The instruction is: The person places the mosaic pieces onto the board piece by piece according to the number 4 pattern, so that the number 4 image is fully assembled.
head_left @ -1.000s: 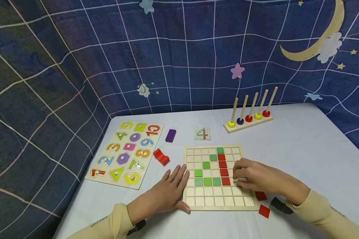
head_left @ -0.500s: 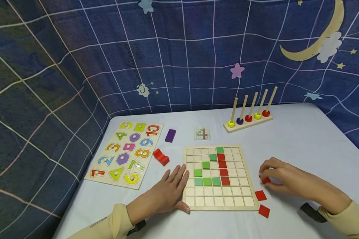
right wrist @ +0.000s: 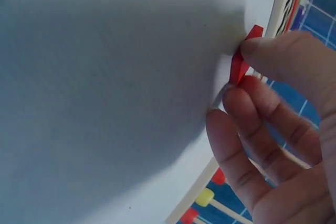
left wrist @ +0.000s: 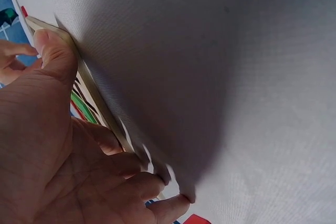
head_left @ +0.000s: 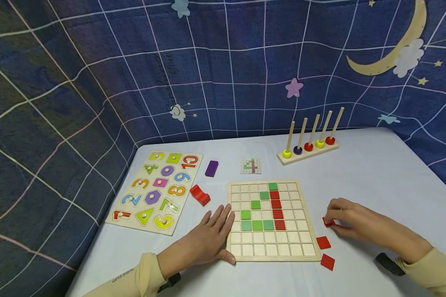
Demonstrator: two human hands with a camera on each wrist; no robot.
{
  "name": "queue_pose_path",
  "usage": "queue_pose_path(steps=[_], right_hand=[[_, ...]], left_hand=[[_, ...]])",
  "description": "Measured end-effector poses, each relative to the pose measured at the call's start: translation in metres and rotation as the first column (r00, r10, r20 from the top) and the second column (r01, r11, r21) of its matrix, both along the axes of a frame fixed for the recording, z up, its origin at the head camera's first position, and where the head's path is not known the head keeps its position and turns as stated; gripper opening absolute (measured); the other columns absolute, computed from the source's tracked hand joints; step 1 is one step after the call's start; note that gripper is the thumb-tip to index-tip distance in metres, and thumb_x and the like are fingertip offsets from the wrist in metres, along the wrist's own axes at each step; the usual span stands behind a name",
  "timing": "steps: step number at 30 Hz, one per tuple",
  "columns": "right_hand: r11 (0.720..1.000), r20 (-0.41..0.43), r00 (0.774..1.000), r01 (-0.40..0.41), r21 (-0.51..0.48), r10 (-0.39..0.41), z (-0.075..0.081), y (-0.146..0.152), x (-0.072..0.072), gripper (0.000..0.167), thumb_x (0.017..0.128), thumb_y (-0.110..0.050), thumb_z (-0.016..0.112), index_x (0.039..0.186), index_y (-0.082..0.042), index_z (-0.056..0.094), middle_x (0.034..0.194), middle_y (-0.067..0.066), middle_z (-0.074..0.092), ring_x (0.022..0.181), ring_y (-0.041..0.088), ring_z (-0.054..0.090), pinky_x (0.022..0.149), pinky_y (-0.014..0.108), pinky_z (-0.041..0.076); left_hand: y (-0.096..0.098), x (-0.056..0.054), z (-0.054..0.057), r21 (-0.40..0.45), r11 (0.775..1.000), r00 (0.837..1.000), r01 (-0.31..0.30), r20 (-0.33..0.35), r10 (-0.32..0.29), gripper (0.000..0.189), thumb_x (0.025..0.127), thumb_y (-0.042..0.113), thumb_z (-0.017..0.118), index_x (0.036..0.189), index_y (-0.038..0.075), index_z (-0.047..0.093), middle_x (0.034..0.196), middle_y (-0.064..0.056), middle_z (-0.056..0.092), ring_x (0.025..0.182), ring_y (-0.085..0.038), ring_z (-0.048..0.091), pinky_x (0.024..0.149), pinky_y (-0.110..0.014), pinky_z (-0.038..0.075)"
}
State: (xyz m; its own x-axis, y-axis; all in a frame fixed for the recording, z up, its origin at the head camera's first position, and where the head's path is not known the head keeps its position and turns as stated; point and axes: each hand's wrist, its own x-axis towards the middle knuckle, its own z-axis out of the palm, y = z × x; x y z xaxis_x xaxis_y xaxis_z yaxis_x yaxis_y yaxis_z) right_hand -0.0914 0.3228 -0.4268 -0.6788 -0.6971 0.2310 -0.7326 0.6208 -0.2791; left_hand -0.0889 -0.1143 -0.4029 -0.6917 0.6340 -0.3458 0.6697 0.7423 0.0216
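Observation:
My right hand (head_left: 360,222) is just off the right side of the wooden grid board (head_left: 260,249). Its thumb and fingertips pinch a red square tile (right wrist: 239,67), which stands tilted at the tabletop in the right wrist view. Two more red tiles, one (head_left: 323,242) touching or nearly touching the board's edge and another (head_left: 327,262) below it, lie flat. With fingers spread, my left hand (head_left: 204,243) rests on the table and against the board's left edge. Green tiles (head_left: 257,225) and a column of red tiles (head_left: 277,213) fill some of the board's cells.
A small pattern card (head_left: 250,166) lies behind the board. To the left are a number puzzle (head_left: 141,206), a purple block (head_left: 212,168) and a red curved block (head_left: 200,195). A peg stand (head_left: 310,153) with coloured beads stands at the back right.
My right hand has moved right, off the board, to the loose red tile, and now pinches it. The left hand has stayed in place.

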Motion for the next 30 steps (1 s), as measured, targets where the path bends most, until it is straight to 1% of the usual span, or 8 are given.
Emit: queue_pose_path(steps=[3, 5, 9, 14, 17, 22, 25, 30], right_hand=[[1.000, 0.057, 0.998, 0.020, -0.001, -0.020, 0.001, 0.000, -0.002, 0.034, 0.078, -0.004, 0.091, 0.094, -0.027, 0.073, 0.098, -0.013, 0.060, 0.085, -0.002, 0.053, 0.070, 0.021, 0.057], [1.000, 0.058, 0.998, 0.014, -0.019, -0.013, 0.002, 0.001, -0.004, 0.033, 0.078, -0.003, 0.090, 0.092, -0.027, 0.072, 0.097, -0.014, 0.060, 0.085, -0.003, 0.054, 0.069, 0.021, 0.057], [0.999, 0.095, 0.995, 0.020, -0.027, -0.017, 0.005, 0.000, -0.005, 0.030, 0.079, -0.004, 0.089, 0.092, -0.026, 0.073, 0.097, -0.013, 0.061, 0.085, -0.004, 0.055, 0.070, 0.021, 0.059], [0.998, 0.215, 0.975, 0.060, 0.004, -0.059, 0.016, -0.014, -0.005, 0.022, 0.085, -0.011, 0.088, 0.097, -0.025, 0.077, 0.098, -0.013, 0.063, 0.085, -0.003, 0.056, 0.073, 0.022, 0.060], [0.999, 0.255, 0.966, 0.046, -0.017, -0.041, 0.024, -0.026, -0.007, 0.019, 0.087, -0.013, 0.086, 0.098, -0.025, 0.077, 0.097, -0.014, 0.062, 0.085, -0.003, 0.054, 0.072, 0.021, 0.058], [0.996, 0.233, 0.971, -0.042, -0.075, 0.058, 0.029, -0.052, -0.010, 0.017, 0.089, -0.010, 0.082, 0.097, -0.023, 0.075, 0.095, -0.013, 0.059, 0.085, -0.002, 0.052, 0.069, 0.020, 0.053], [0.992, 0.225, 0.968, -0.092, -0.081, 0.108, 0.030, -0.070, -0.011, 0.016, 0.089, -0.008, 0.079, 0.096, -0.021, 0.075, 0.095, -0.011, 0.058, 0.084, -0.001, 0.053, 0.070, 0.018, 0.050], [0.982, 0.169, 0.970, -0.163, -0.092, 0.177, 0.027, -0.096, -0.010, 0.016, 0.089, -0.006, 0.078, 0.094, -0.021, 0.074, 0.093, -0.009, 0.058, 0.083, 0.001, 0.051, 0.072, 0.014, 0.047]], left_hand=[[0.000, 0.000, 0.000, 0.001, 1.000, 1.000, 0.004, -0.005, -0.004, 0.115, 0.090, 0.076, 0.062, 0.170, 0.003, 0.023, 0.180, -0.020, 0.017, 0.167, -0.037, 0.022, 0.132, -0.056, 0.031], [0.000, 0.000, 0.000, 0.001, 1.000, 1.000, 0.008, -0.009, -0.008, 0.115, 0.091, 0.076, 0.061, 0.170, 0.002, 0.023, 0.180, -0.020, 0.017, 0.167, -0.037, 0.022, 0.131, -0.056, 0.032], [0.000, 0.000, -0.001, 0.001, 1.000, 1.000, 0.012, -0.012, -0.012, 0.115, 0.091, 0.076, 0.062, 0.170, 0.002, 0.024, 0.180, -0.020, 0.018, 0.167, -0.038, 0.023, 0.131, -0.056, 0.032], [0.000, 0.000, -0.001, -0.005, 1.000, 1.000, 0.012, -0.013, -0.012, 0.115, 0.091, 0.076, 0.061, 0.170, 0.002, 0.023, 0.180, -0.020, 0.018, 0.167, -0.038, 0.022, 0.131, -0.056, 0.032], [0.000, 0.000, -0.001, -0.005, 1.000, 1.000, 0.008, -0.006, -0.008, 0.115, 0.091, 0.076, 0.061, 0.170, 0.002, 0.023, 0.180, -0.020, 0.016, 0.167, -0.038, 0.022, 0.131, -0.056, 0.031], [0.000, 0.000, -0.001, -0.002, 1.000, 1.000, -0.001, 0.004, 0.001, 0.115, 0.091, 0.076, 0.061, 0.170, 0.002, 0.022, 0.180, -0.020, 0.015, 0.168, -0.038, 0.021, 0.132, -0.056, 0.031], [0.000, 0.000, 0.000, -0.007, 1.000, 1.000, 0.001, 0.003, -0.001, 0.115, 0.091, 0.076, 0.061, 0.170, 0.002, 0.022, 0.180, -0.020, 0.015, 0.168, -0.037, 0.021, 0.132, -0.056, 0.031], [0.000, -0.001, 0.000, -0.011, 1.000, 1.000, 0.002, 0.001, -0.002, 0.115, 0.091, 0.077, 0.061, 0.170, 0.003, 0.022, 0.180, -0.019, 0.016, 0.168, -0.037, 0.021, 0.132, -0.056, 0.031]])
